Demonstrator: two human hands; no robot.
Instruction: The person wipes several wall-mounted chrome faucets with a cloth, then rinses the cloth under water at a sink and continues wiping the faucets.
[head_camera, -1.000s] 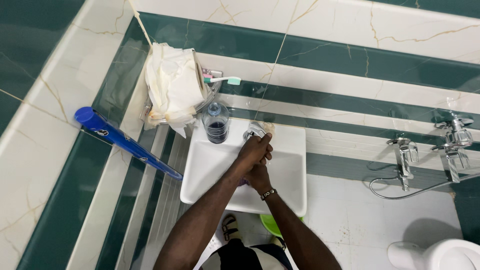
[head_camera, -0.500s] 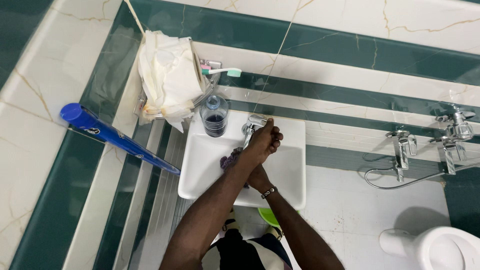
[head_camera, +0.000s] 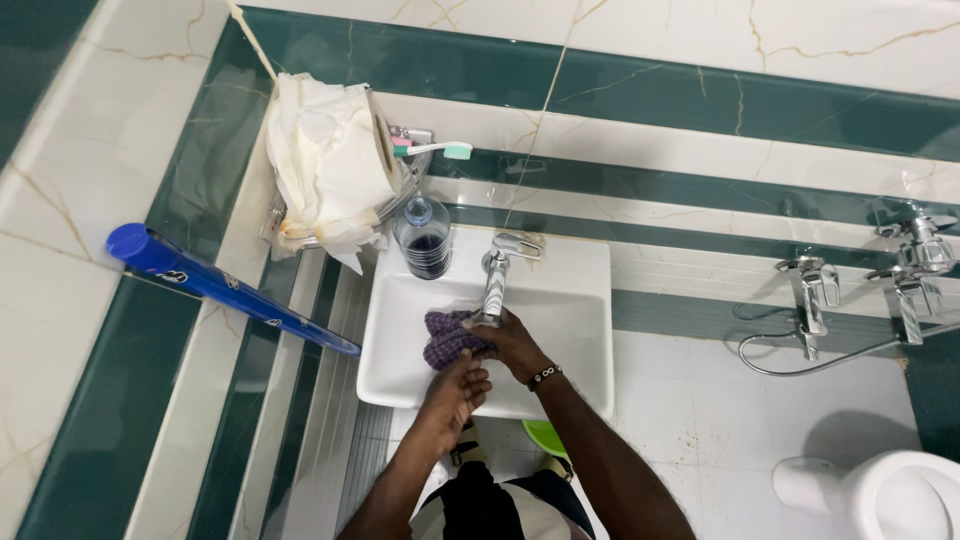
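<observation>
Over the near half of the white rectangular ceramic basin (head_camera: 585, 330), the left hand (head_camera: 455, 392) and right hand (head_camera: 512, 342) close around a purple checked cloth (head_camera: 446, 337), apparently washing it; next, wetting it needs the chrome tap (head_camera: 497, 272) behind opened.

We see white sink (head_camera: 575, 375) under our hands | purple cloth (head_camera: 447, 336) in its basin at our fingertips | bottle (head_camera: 426, 240) and tap (head_camera: 497, 270) on rim beyond them

Around me: paper roll (head_camera: 325, 165) on wall rack, toothbrush (head_camera: 432, 150), dark-liquid bottle (head_camera: 426, 240), blue tube (head_camera: 225, 290), toilet (head_camera: 880, 495), wall taps (head_camera: 865, 275).
</observation>
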